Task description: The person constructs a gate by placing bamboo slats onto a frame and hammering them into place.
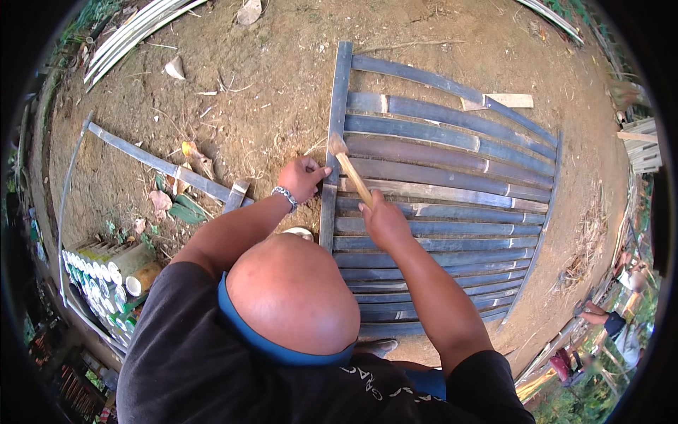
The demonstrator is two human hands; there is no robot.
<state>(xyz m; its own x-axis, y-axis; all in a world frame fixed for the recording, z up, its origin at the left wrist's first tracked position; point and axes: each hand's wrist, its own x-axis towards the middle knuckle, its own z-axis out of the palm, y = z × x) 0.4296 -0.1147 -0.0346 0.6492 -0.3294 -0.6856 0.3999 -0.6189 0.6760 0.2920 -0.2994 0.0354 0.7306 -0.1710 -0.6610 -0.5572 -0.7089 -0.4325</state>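
A panel of several dark bamboo slats (452, 191) lies on the ground before me, joined along its left side by a long grey-black rail (337, 92). In my right hand (385, 220) is a hammer (356, 178), gripped round its pale wooden handle, with its head over the rail. My left hand (302, 178), with a chain bracelet (285, 198) at the wrist, is closed at the rail's left edge. Its thumb and finger meet by the rail just below the hammer head; anything pinched there is too small to make out. My bent bare knee (289, 297) is close below.
Another bamboo strip (141, 155) lies on the dirt at left, near dry leaves (198, 159). Bottles with white round ends (106, 279) are stacked at lower left. Long pale strips (134, 35) lie far left. A flat wooden piece (510, 101) touches the slats. People sit at right.
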